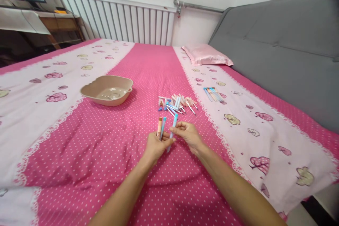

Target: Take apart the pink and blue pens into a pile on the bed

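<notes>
My left hand (pixel 155 145) is closed around two pens (pixel 161 126), one orange and one light blue, standing upright in its fingers. My right hand (pixel 186 134) pinches a third light blue pen (pixel 172 129), held slanted, its lower end touching my left thumb. Both hands hover over the pink dotted bedsheet (pixel 106 155). Just beyond them lies a loose pile of pens and pen parts (pixel 177 103). Farther right, a small row of assembled pens (pixel 212 94) lies side by side on the pale strip of the sheet.
A beige shallow bowl (pixel 107 90) with small white bits in it sits to the left. A pink pillow (pixel 206 55) lies at the far end by the grey padded headboard (pixel 278 53). A white radiator (pixel 119 19) lines the wall.
</notes>
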`<state>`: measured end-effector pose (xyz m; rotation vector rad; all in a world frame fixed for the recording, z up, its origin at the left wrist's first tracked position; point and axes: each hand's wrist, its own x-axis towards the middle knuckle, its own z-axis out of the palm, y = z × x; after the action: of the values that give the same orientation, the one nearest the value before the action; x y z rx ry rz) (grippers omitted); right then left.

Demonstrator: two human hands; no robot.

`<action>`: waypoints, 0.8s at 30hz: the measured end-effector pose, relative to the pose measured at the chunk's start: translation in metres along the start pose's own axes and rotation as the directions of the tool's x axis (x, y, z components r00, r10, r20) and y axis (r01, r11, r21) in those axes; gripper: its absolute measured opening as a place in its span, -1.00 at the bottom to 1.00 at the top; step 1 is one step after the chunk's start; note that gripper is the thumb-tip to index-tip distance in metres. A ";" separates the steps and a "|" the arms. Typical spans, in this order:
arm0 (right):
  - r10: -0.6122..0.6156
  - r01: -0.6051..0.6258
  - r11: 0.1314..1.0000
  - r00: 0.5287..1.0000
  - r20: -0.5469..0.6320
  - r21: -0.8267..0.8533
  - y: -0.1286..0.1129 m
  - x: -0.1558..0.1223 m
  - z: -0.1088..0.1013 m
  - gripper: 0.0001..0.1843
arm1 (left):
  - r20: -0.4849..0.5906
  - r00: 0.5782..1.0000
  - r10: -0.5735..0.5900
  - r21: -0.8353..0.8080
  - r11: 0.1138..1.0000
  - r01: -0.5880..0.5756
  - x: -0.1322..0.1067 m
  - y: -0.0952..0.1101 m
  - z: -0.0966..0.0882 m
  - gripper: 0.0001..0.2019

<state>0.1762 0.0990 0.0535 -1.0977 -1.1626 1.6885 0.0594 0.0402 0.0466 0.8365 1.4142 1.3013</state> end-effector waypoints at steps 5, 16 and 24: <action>-0.024 0.025 0.999 0.999 0.034 -0.029 -0.003 0.001 -0.004 -0.63 | 0.023 0.999 -0.025 -0.036 0.999 0.026 -0.002 0.002 0.001 -0.71; 0.060 -0.067 0.996 0.993 0.100 0.063 -0.009 0.001 -0.008 -0.68 | 0.229 0.965 -0.129 -0.194 0.965 0.176 -0.002 0.005 -0.005 -0.69; 0.083 -0.159 0.968 0.933 0.350 0.195 -0.013 0.004 -0.017 -0.70 | 0.495 0.835 -0.240 -0.289 0.860 0.420 -0.006 0.019 -0.010 -0.81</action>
<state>0.1931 0.1107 0.0616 -0.7715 -1.0962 2.1100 0.0490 0.0351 0.0657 0.5327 0.8465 0.9847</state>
